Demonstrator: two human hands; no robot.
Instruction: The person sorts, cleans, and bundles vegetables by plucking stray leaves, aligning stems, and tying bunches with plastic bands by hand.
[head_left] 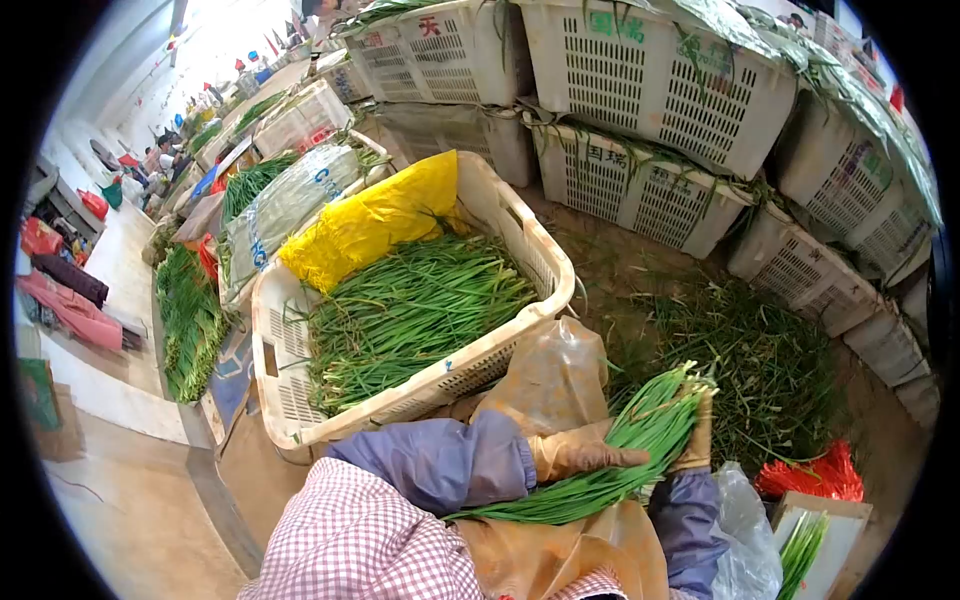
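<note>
A bunch of long green stalks (640, 430) lies across my lap, its pale root ends pointing up and to the right. My left hand (588, 452), in a brown glove, rests on the bunch with its index finger stretched over the stalks. On the far side my right hand (697, 435), also gloved, is wrapped round the bunch near the root ends. In front of me a white crate (420, 410) holds many more green stalks (420, 310), with a yellow sack (375, 215) draped over its far side.
Stacked white crates (640, 75) stand ahead and to the right. Loose green scraps (740, 350) cover the floor. Red strings (815, 475) and a clear plastic bag (745, 540) are at the lower right. More stalks (185, 325) lie at the left; people work far off.
</note>
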